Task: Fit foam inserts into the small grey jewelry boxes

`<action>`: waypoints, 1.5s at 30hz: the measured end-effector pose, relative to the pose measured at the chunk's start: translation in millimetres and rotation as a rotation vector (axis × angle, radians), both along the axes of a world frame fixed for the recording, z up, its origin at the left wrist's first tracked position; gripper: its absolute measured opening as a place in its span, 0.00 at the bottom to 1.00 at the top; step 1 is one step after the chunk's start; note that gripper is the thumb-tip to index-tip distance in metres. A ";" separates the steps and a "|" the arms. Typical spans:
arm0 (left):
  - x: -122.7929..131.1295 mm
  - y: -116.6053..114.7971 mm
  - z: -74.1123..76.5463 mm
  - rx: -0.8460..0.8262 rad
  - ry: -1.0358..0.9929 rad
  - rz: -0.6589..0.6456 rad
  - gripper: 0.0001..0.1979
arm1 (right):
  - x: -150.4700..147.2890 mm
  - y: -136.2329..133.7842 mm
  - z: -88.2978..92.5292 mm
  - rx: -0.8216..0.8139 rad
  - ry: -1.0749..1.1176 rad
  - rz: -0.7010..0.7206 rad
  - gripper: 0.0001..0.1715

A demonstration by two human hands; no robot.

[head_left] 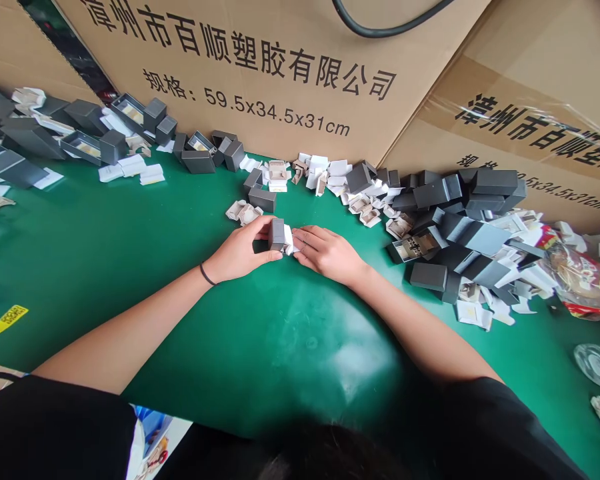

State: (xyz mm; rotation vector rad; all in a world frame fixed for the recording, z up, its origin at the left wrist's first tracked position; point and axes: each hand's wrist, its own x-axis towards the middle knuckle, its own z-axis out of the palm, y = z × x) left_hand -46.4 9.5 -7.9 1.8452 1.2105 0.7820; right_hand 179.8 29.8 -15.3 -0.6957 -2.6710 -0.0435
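Between both hands, over the green tabletop [190, 347], is a small dark grey box [277, 235]. My left hand [240, 252] grips it, thumb on the near side and fingers round the far side. At the box's right side sits a folded white paper insert [287, 239]. My right hand [327, 253] has its fingertips closed together on that insert. Just beyond the hands lie a loose grey box piece [263, 199] and some folded paper inserts [244, 212].
Dark boxes and white inserts are heaped on the right [460, 233] and left [35, 137]. Large printed cartons [260, 100] wall off the back, with a black cable [380, 32] above. A red snack package [585, 277] and a clear glass [597, 365] stand far right.
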 end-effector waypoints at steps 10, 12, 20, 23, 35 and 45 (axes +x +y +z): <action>-0.5 0.4 -4.3 0.003 -0.004 0.002 0.32 | 2.5 -2.1 1.3 0.003 0.048 0.074 0.16; -0.2 0.4 -3.8 0.003 -0.006 0.006 0.32 | -1.0 -3.3 4.4 -0.011 0.001 0.063 0.19; -1.5 0.8 -4.4 0.003 0.000 -0.003 0.32 | 4.7 -0.3 -3.3 0.076 0.123 0.035 0.17; -2.4 1.5 -5.1 -0.004 -0.004 -0.017 0.32 | 8.8 3.4 -7.5 0.111 0.222 0.000 0.14; -1.6 0.6 -2.6 -0.006 -0.014 -0.011 0.31 | -0.8 5.6 -5.6 -0.189 0.377 -0.034 0.08; -1.8 3.2 0.0 -0.039 -0.046 -0.050 0.30 | -17.8 3.9 -3.3 -0.513 0.425 -0.105 0.18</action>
